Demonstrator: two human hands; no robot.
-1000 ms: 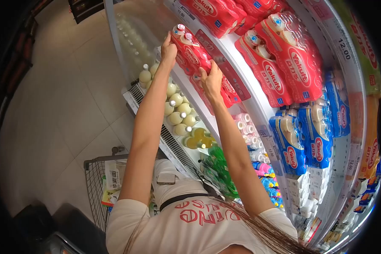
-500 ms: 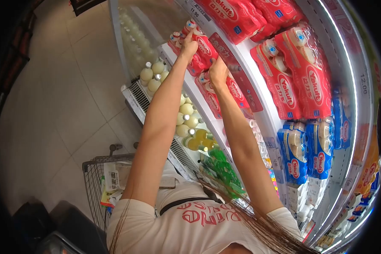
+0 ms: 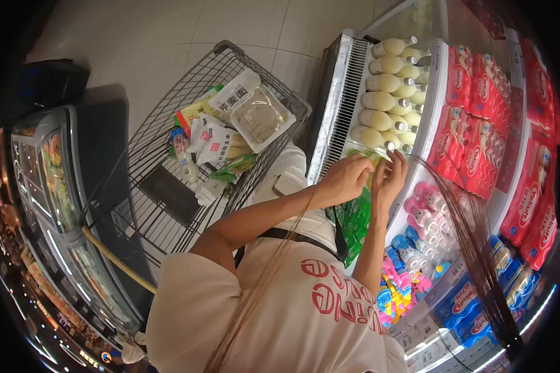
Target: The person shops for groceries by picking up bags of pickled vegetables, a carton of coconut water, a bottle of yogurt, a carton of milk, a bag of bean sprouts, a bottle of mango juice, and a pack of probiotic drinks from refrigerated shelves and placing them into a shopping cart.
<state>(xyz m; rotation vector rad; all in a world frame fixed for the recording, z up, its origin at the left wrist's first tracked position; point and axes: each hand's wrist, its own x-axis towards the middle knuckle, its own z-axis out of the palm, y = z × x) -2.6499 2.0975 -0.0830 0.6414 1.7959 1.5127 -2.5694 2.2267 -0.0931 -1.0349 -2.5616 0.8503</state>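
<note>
My left hand (image 3: 345,179) is drawn in front of my chest, its fingers curled and nothing visible in them. Close beside it, my right hand (image 3: 389,177) is raised with bent fingers a little apart, also without anything visible in it. Both hover at the front of a chilled shelf, over a pack of green bottles (image 3: 358,230). Pale yellow bottles (image 3: 379,101) lie in a row just beyond my fingers. To the right, red Yakult packs (image 3: 454,140) stand on the shelf, apart from my hands.
A wire shopping cart (image 3: 230,55) stands at my left, holding a tray of noodles (image 3: 264,118), a white bag (image 3: 211,140) and other packages. Small pink-capped bottles (image 3: 423,205) and blue Yakult packs (image 3: 460,304) sit on the right. A dark display case (image 3: 93,205) is at far left.
My hands have let go of the red Yakult pack and pulled back toward my chest. The view has swung, bringing the cart fully into sight and shifting the shelves right.
</note>
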